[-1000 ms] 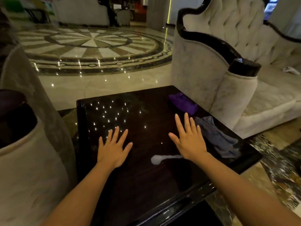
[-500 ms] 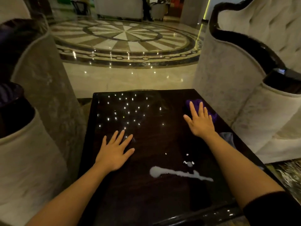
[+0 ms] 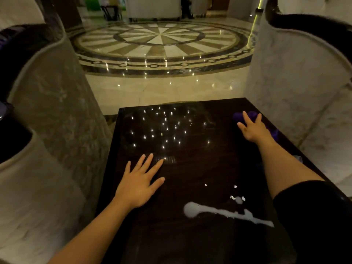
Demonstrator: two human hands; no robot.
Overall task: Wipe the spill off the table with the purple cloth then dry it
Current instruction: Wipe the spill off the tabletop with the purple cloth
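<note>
A white streak of spill (image 3: pixel 224 212) lies on the dark glossy table (image 3: pixel 181 145) near its front right, with small drops just beyond it. The purple cloth (image 3: pixel 238 116) sits bunched at the table's far right edge. My right hand (image 3: pixel 252 129) rests on top of the cloth with fingers spread, covering most of it. My left hand (image 3: pixel 141 184) lies flat on the table left of the spill, fingers apart, holding nothing.
A pale upholstered sofa arm (image 3: pixel 297 88) rises close along the table's right side, another armchair (image 3: pixel 43 115) along the left. A bit of grey cloth (image 3: pixel 299 158) shows behind my right forearm. Polished marble floor (image 3: pixel 162 88) lies beyond the table.
My right hand has moved forward and right from near the spill onto the purple cloth. The left hand has stayed flat in place. The view has swung left, uncovering the full spill.
</note>
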